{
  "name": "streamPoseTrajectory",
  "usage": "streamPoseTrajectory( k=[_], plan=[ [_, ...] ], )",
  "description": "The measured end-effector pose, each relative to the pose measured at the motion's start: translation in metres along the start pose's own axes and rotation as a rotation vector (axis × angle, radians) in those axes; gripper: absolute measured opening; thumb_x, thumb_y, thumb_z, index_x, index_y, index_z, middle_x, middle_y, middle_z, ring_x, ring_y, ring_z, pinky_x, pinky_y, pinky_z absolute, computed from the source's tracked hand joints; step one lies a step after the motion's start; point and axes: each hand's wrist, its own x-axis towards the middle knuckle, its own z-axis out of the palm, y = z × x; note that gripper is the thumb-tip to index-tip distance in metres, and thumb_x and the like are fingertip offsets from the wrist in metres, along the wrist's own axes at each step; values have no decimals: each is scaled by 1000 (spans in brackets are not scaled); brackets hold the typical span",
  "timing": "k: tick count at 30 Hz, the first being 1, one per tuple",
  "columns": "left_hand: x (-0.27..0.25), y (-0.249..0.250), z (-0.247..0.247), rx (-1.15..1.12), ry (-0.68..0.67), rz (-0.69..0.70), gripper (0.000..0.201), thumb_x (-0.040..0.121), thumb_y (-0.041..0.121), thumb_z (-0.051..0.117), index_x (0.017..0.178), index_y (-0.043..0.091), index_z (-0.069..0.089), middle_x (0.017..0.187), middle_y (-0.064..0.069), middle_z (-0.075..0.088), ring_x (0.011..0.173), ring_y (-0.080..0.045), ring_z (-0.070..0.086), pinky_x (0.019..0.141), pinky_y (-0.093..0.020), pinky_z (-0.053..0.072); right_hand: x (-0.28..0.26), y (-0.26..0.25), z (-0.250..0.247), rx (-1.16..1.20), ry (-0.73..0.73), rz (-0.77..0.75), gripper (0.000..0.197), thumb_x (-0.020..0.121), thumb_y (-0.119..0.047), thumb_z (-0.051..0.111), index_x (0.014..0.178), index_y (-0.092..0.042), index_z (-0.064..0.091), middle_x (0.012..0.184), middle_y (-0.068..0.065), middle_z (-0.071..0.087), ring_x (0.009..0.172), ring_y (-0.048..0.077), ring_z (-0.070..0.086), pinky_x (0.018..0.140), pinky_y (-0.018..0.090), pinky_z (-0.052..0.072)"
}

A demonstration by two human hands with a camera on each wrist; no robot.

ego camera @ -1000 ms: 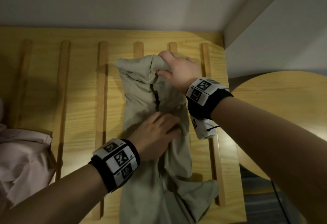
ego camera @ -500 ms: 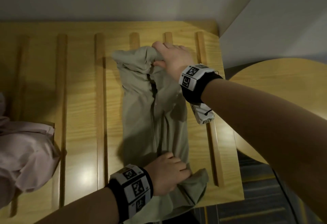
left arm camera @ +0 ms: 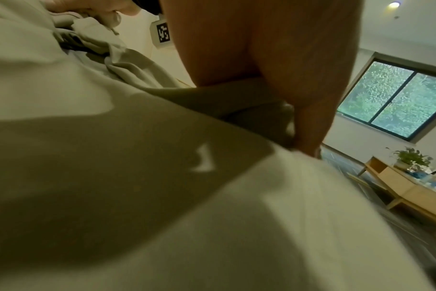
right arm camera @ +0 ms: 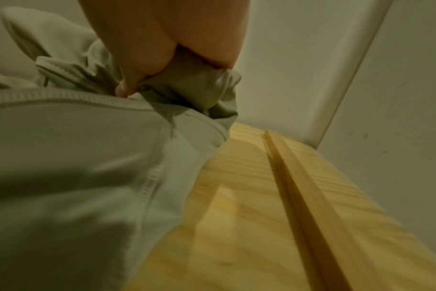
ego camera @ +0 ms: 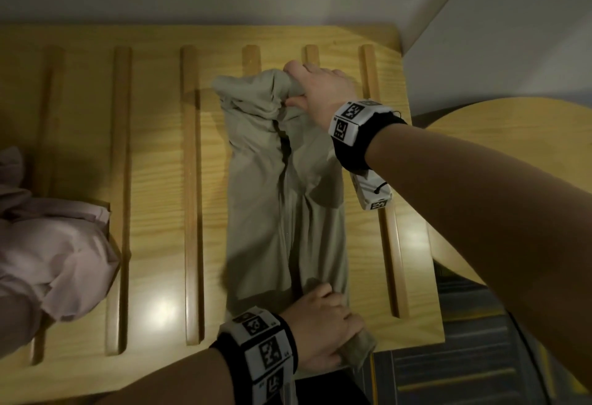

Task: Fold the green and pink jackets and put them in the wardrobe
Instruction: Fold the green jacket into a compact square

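Both hands are on the green jacket (ego camera: 285, 212), stretched along the slatted wooden platform (ego camera: 153, 180) by its right edge. Right hand (ego camera: 320, 90) still bunches the far end; left hand (ego camera: 323, 331) has slid down, gripping the near-edge hem. Pink jacket (ego camera: 54, 244) sits at the left edge.

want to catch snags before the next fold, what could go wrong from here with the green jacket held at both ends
1. The green jacket has its near end past the slatted wooden surface's edge under the left hand; it could slide off if released.
2. The right hand grips bunched fabric at the far end, so creases may get folded in.
3. The pink jacket lies crumpled nearby and may get dragged.
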Motion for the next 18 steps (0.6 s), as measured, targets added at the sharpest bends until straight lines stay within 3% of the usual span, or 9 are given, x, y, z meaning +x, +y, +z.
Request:
streamPoseTrajectory(
  k=[3,5,8,11,14,18],
  plan=[
    [0,3,-1,98,-42,6,23,95,16,40,114,11,52,116,-8,54,113,-26,39,99,-40,22,-2,0,0,4,8,-3,42,92,-34,51,128,-15,38,123,11,51,106,35,52,86,39,34],
    [-4,6,0,195,-54,55,23,97,14,38,107,16,58,110,-3,55,108,-24,40,96,-40,26,-3,0,0,3,7,-6,41,93,-34,51,127,-16,38,123,11,51,105,35,52,82,36,32],
    [-15,9,0,270,-29,182,20,97,21,40,101,26,58,102,5,54,102,-17,44,94,-36,33,-4,0,1,-4,6,-6,41,93,-34,50,127,-16,38,124,11,50,105,35,51,78,34,28],
    [-30,6,4,244,25,235,11,90,33,49,91,38,59,94,15,54,91,-8,49,90,-27,41,-6,-2,1,2,2,-7,42,92,-34,50,128,-16,38,124,11,50,106,35,52,84,37,33],
    [-43,1,12,181,141,239,13,82,35,51,91,39,60,93,16,56,86,-5,52,86,-25,42,-6,-2,1,3,-9,-3,42,92,-34,51,128,-16,38,124,11,50,106,35,52,85,39,34],
    [-64,-9,25,33,127,181,23,71,48,66,92,38,65,96,18,62,87,-1,56,79,-16,44,-8,-4,1,11,-13,7,41,92,-34,51,128,-16,38,124,12,50,104,36,52,84,39,34]
  ],
)
